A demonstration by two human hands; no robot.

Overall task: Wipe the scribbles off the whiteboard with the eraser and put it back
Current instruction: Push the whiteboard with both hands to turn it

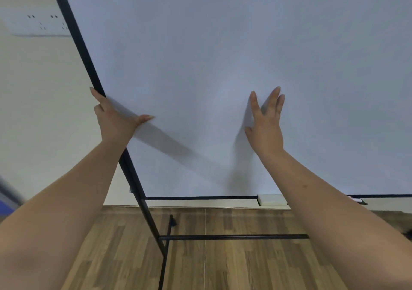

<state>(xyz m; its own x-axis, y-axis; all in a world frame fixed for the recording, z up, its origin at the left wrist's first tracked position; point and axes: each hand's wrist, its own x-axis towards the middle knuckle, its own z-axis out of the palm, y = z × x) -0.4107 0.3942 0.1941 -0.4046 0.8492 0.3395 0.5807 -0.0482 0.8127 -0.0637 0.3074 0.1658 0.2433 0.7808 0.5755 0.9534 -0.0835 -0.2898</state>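
The whiteboard (223,44) fills most of the view, and I see no marks on its surface. My left hand (116,120) grips its black left frame edge, thumb on the board face and fingers behind the frame. My right hand (266,122) is raised in front of the board, fingers spread, holding nothing. The white eraser (272,200) lies on the ledge at the board's bottom edge, below my right forearm. A marker (357,200) lies on the same ledge, farther right.
The board stands on a black metal stand (223,237) with a crossbar over the wooden floor (223,267). A cream wall with power sockets (42,22) is to the left.
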